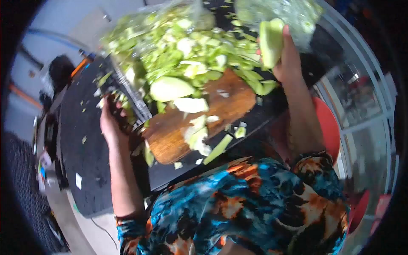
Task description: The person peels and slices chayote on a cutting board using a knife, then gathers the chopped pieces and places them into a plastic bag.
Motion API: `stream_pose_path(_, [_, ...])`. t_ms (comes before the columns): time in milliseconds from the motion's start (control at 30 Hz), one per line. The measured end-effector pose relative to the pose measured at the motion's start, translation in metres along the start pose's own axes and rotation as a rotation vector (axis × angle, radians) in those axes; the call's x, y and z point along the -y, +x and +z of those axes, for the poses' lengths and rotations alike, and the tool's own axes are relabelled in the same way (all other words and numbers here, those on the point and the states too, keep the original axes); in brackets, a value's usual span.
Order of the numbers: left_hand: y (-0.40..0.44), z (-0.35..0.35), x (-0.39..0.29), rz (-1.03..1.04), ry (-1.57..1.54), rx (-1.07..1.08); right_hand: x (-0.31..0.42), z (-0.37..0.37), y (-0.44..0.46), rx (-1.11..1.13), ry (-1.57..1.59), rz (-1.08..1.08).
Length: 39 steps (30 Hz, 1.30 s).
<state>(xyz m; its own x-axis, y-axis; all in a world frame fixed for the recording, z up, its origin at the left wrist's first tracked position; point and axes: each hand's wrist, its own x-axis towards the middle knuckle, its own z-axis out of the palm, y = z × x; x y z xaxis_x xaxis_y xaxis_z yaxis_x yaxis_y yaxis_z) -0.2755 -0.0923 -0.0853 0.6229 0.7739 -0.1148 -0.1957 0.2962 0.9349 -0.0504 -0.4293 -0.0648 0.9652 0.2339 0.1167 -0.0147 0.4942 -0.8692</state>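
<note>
My right hand is closed around a pale green gourd piece, raised at the right of the heap. My left hand is low at the left with its fingers curled. What those fingers hold is dark and blurred. Beside them a long dark flat thing with a light patterned edge slants along the heap; I cannot tell its kind. A wooden cutting board lies between my hands. Pale cut pieces are on it, and a large smooth gourd chunk rests at its far edge.
A big heap of sliced green pieces covers the far side of the black table. Clear plastic bags stand behind it. Scraps lie along the near edge. A red basin stands below at the right, near glass-paned shelving.
</note>
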Motion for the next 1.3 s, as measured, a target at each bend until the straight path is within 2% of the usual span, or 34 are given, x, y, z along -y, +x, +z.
stream_pose_path(100, [0.004, -0.004, 0.006, 0.04, -0.076, 0.099, 0.028, -0.133, -0.003, -0.403, -0.327, -0.036])
stream_pose_path(133, [0.003, -0.003, 0.005, 0.043, -0.074, 0.121, 0.039, -0.152, -0.025, -0.471, -0.408, -0.201])
stream_pose_path(167, [0.002, -0.005, 0.004, 0.051, -0.075, 0.134, 0.04, -0.223, -0.033, -0.486, -0.397, -0.248])
stream_pose_path(200, [0.003, -0.006, 0.004, 0.056, -0.105, 0.158, 0.042, -0.286, -0.049, -0.492, -0.322, -0.208])
stream_pose_path(233, [0.005, -0.008, 0.004, 0.062, -0.133, 0.178, 0.03, -0.356, -0.063, -0.703, -0.428, -0.238])
stream_pose_path(267, [-0.002, -0.003, -0.001, 0.049, -0.135, 0.135, 0.019, -0.442, -0.085, -0.828, -0.703, -0.192])
stream_pose_path(300, [-0.002, -0.007, 0.002, 0.087, -0.192, 0.179, 0.012, -0.477, -0.103, -0.875, -0.958, -0.093])
stream_pose_path(333, [-0.002, -0.007, 0.001, 0.105, -0.199, 0.179, 0.009, -0.51, -0.122, -0.825, -1.33, 0.055])
stream_pose_path(367, [-0.002, -0.005, 0.0, 0.132, -0.209, 0.177, 0.005, -0.51, -0.138, -0.718, -1.679, 0.139])
stream_pose_path(400, [-0.003, -0.002, -0.001, 0.169, -0.268, 0.156, -0.001, -0.508, -0.139, -0.723, -1.857, 0.067])
stream_pose_path(433, [-0.005, 0.001, -0.002, 0.204, -0.322, 0.136, -0.011, -0.473, -0.125, -1.015, -1.844, -0.03])
stream_pose_path(467, [-0.006, 0.002, -0.005, 0.261, -0.371, 0.236, -0.014, -0.426, -0.114, -1.016, -1.775, -0.229])
stream_pose_path(500, [-0.01, 0.009, -0.01, 0.331, -0.372, 0.228, -0.016, -0.37, -0.104, -0.996, -1.71, -0.422])
stream_pose_path(533, [-0.013, 0.012, -0.015, 0.376, -0.343, 0.288, -0.006, -0.29, -0.09, -0.687, -1.567, -0.695])
stream_pose_path(567, [-0.016, 0.015, -0.019, 0.416, -0.316, 0.352, -0.001, -0.173, -0.099, -0.488, -1.173, -0.644])
stream_pose_path(600, [-0.02, 0.022, -0.023, 0.438, -0.294, 0.307, 0.001, -0.098, -0.108, -0.211, -1.223, -0.583])
stream_pose_path(633, [-0.023, 0.027, -0.027, 0.469, -0.289, 0.286, -0.01, -0.05, -0.128, -0.014, -1.131, -0.358])
stream_pose_path(667, [-0.03, 0.031, -0.031, 0.474, -0.3, 0.283, -0.015, -0.025, -0.129, 0.675, -1.264, -0.907])
stream_pose_path(700, [-0.034, 0.033, -0.035, 0.48, -0.315, 0.283, -0.02, 0.002, -0.137, 0.99, -1.244, -0.81])
stream_pose_path(833, [-0.038, 0.023, -0.04, 0.486, -0.277, 0.257, -0.054, 0.064, -0.134, 1.232, -1.266, -0.785])
stream_pose_path(867, [-0.039, 0.025, -0.04, 0.496, -0.269, 0.225, -0.066, 0.069, -0.134, 1.297, -1.32, -0.846])
stream_pose_path(900, [-0.039, 0.025, -0.041, 0.505, -0.263, 0.193, -0.078, 0.073, -0.133, 1.327, -1.336, -0.857])
stream_pose_path(933, [-0.028, 0.005, -0.043, 0.435, -0.228, 0.396, -0.089, 0.078, -0.13, 1.314, -1.334, -0.893])
stream_pose_path(1067, [-0.017, -0.01, -0.036, 0.504, -0.173, 0.245, -0.093, 0.093, -0.108, 1.322, -1.348, -0.962])
stream_pose_path(1167, [-0.012, -0.021, -0.03, 0.472, -0.169, 0.154, -0.093, 0.093, -0.09, 1.235, -1.38, -0.914])
stream_pose_path(1200, [-0.013, -0.016, -0.028, 0.505, -0.199, 0.126, -0.087, 0.098, -0.075, 1.158, -1.45, -0.888])
stream_pose_path(1267, [-0.004, -0.029, -0.02, 0.396, -0.219, 0.193, -0.089, 0.107, -0.043, 0.885, -1.418, -0.897])
stream_pose_path(1300, [-0.003, -0.033, -0.016, 0.34, -0.227, 0.227, -0.088, 0.116, -0.035, 0.831, -1.371, -0.691])
